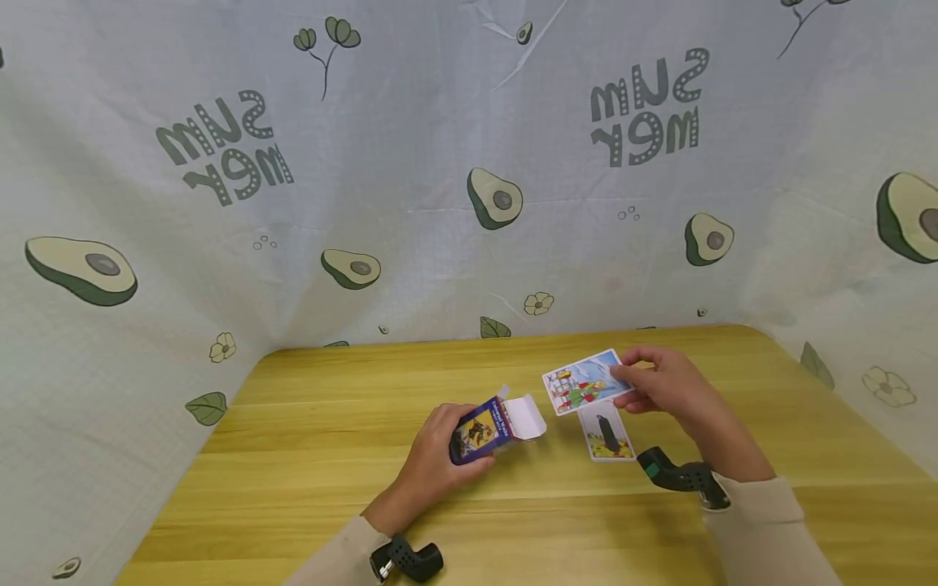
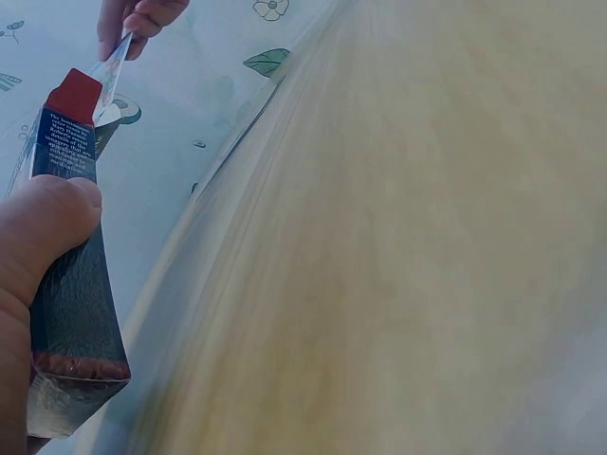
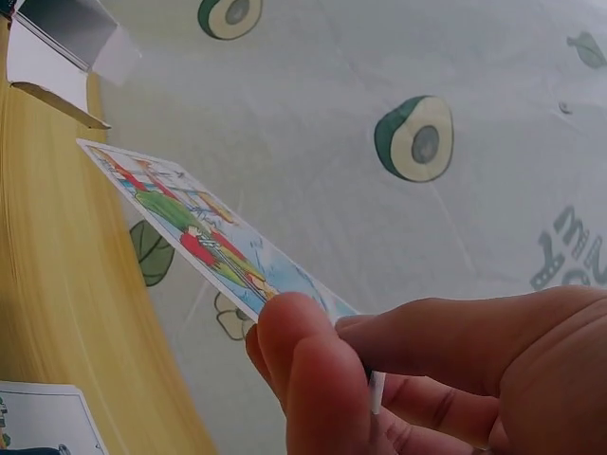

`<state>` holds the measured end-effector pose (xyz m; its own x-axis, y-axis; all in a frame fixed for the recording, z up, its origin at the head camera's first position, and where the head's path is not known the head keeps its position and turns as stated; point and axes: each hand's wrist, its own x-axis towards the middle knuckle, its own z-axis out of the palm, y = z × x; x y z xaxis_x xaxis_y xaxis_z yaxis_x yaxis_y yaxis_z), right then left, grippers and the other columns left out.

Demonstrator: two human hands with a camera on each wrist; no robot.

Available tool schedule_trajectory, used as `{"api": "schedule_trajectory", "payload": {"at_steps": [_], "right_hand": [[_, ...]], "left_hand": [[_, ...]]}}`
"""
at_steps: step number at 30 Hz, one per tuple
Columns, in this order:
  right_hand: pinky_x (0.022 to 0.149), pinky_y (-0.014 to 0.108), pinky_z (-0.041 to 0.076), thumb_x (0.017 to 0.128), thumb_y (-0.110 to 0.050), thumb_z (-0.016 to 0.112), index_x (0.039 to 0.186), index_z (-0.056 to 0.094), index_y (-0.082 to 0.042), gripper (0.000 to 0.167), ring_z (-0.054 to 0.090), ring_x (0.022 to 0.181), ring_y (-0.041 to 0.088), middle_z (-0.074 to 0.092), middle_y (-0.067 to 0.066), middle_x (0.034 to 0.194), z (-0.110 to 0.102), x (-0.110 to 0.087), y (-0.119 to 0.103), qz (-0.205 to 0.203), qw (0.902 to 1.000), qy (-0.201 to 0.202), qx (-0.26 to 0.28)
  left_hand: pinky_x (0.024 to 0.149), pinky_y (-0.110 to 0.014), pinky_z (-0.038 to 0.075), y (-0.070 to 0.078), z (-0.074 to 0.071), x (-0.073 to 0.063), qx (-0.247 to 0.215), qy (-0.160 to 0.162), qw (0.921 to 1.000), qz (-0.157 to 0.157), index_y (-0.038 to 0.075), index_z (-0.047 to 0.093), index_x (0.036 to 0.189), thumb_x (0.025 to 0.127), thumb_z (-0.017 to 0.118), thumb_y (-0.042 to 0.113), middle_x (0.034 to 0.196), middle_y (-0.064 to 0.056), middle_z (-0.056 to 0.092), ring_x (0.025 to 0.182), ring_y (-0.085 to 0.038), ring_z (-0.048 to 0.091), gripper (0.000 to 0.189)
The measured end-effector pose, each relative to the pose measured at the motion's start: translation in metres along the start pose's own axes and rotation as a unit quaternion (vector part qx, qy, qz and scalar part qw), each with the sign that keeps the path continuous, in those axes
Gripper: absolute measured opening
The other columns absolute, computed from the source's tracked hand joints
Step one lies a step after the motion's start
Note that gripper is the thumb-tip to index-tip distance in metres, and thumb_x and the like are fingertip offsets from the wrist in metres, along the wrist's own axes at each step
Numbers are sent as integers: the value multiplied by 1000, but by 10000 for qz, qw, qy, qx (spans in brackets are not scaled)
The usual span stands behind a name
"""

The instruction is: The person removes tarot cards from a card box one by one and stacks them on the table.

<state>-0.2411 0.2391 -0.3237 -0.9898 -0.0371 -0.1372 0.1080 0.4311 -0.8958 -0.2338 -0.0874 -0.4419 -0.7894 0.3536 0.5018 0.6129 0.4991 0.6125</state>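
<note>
My left hand point(image 1: 438, 456) grips a blue tarot card box point(image 1: 479, 431) around its sides, the thumb lying along one narrow face in the left wrist view. The box is tilted, and its white end flap point(image 1: 525, 417) stands open toward the right. My right hand point(image 1: 670, 387) pinches an illustrated tarot card point(image 1: 586, 381) between thumb and fingers, held in the air just right of the flap. Below that card, a second tarot card point(image 1: 607, 435) with a dark figure lies on the table, its upper edge partly covered. How many cards remain inside the box cannot be seen.
The wooden table point(image 1: 330, 480) stretches out on both sides of the hands. Behind it hangs a pale cloth point(image 1: 425, 146) printed with avocados, meeting the table's back edge. Dark straps with camera mounts point(image 1: 681, 476) sit on both wrists.
</note>
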Motion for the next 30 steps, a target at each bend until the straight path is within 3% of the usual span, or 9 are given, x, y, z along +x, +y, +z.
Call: {"api": "schedule_trajectory", "payload": {"at_steps": [12, 19, 30], "right_hand": [[67, 27, 55, 93, -9, 63, 114, 49, 14, 35, 63, 71, 15, 67, 13, 90, -6, 2, 6, -312, 9992, 17, -254], [69, 30, 47, 92, -19, 62, 116, 56, 8, 36, 53, 87, 26, 63, 10, 97, -5, 1, 5, -211, 9956, 358, -842], [75, 33, 44, 95, -19, 53, 118, 56, 11, 38, 50, 91, 30, 56, 23, 110, -5, 2, 11, -86, 9942, 551, -923]], "left_hand": [[85, -30, 48, 0, 0, 0, 21, -21, 10000, -43, 16, 52, 131, 73, 84, 33, 118, 4, 53, 101, -8, 49, 68], [86, -30, 48, 0, -1, 0, 10, -59, 9999, -94, 17, 52, 131, 73, 84, 33, 119, 4, 53, 102, -8, 49, 68], [86, -30, 48, -1, -1, 0, 15, -85, 9999, -104, 17, 52, 131, 74, 84, 34, 118, 5, 53, 102, -8, 49, 68]]}}
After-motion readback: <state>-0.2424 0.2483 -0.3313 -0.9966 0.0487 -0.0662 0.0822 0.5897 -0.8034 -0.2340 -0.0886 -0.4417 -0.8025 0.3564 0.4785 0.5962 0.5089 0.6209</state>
